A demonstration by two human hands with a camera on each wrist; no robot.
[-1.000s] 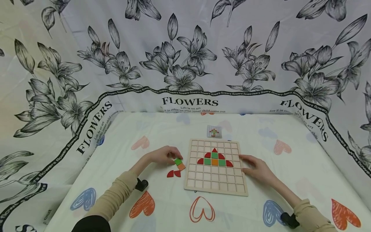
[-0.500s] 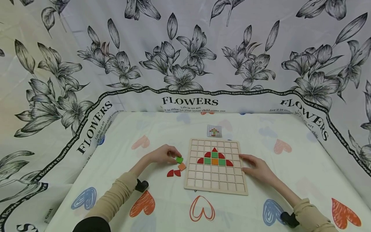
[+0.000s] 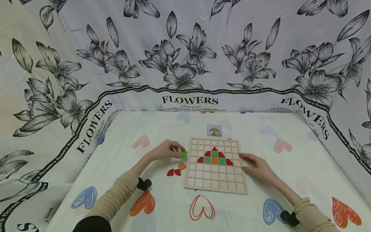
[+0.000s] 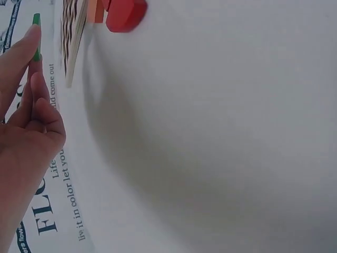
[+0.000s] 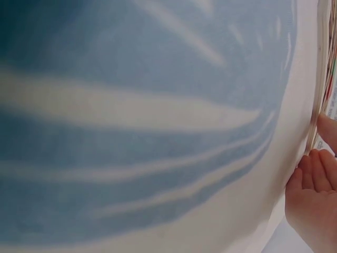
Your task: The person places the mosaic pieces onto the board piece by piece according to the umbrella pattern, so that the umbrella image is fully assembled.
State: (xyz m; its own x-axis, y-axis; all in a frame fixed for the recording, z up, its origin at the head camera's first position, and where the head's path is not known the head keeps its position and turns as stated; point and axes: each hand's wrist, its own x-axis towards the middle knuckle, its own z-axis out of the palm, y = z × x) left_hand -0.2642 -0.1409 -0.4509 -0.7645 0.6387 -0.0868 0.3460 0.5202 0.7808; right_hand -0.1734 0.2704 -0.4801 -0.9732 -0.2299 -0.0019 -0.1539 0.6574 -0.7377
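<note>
My left hand [image 3: 166, 150] pinches a green square tile [image 3: 184, 154] between thumb and fingertips, lifted just left of the wooden grid board [image 3: 202, 183]. In the left wrist view the tile [image 4: 37, 21] stands edge-on between the fingers. Red, green and orange tiles lie in the board's upper middle cells, a red triangle [image 3: 214, 149] topmost. My right hand [image 3: 259, 167] rests its thumb and fingertips against the board's right edge. On the cloth below my left hand lie an orange square tile [image 3: 182, 166] and two red quarter-round tiles [image 3: 177, 172].
A small pattern card [image 3: 214, 130] lies behind the board, printed with a coloured figure on a grid. The table cloth [image 3: 162, 206] carries printed hearts. A flower-printed curtain [image 3: 191, 77] stands along the back and sides.
My left hand has lifted the green tile off its spot by the orange tile and carried it up and right toward the board. My right hand stays at the board's edge.
</note>
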